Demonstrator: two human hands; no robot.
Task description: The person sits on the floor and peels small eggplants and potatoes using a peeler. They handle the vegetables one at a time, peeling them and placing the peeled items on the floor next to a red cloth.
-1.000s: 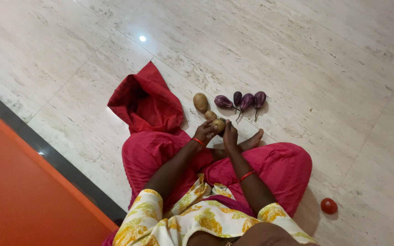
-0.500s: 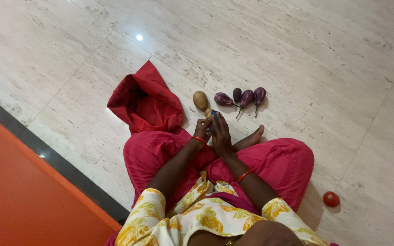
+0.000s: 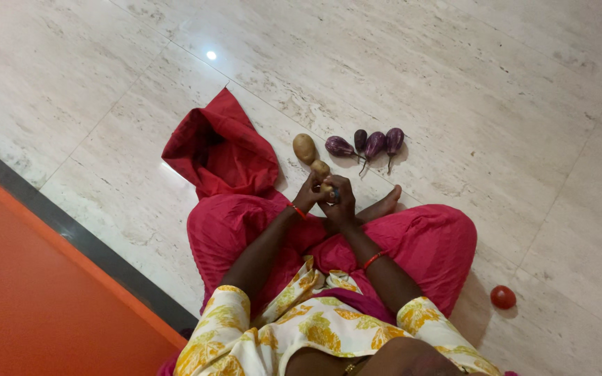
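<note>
Most of the frame is pale marble floor (image 3: 454, 63), polished, faintly veined, laid in large slabs with thin joints and carrying one bright ceiling-light reflection. Open floor lies on the far and right sides. A dark stone border strip (image 3: 71, 230) runs diagonally along the left, with a flat orange surface (image 3: 29, 299) beyond it. The person sits cross-legged in crimson trousers (image 3: 426, 244), ribbed in texture; a loose fold of matching red cloth (image 3: 221, 150) lies bunched on the floor in front of the left knee. One bare foot (image 3: 382, 206) shows between the knees. Four small purple eggplants (image 3: 367, 144), glossy and stemmed, lie in a tight row, with an oval tan potato (image 3: 304, 147) just beside them. One red tomato (image 3: 503, 297) sits well apart by the right knee. Left hand (image 3: 309, 197) grips a smaller potato (image 3: 321, 169) over the lap. Right hand (image 3: 341, 202) is clenched around a small tool with a bluish part (image 3: 335, 196), pressed against that potato; its kind cannot be told.
</note>
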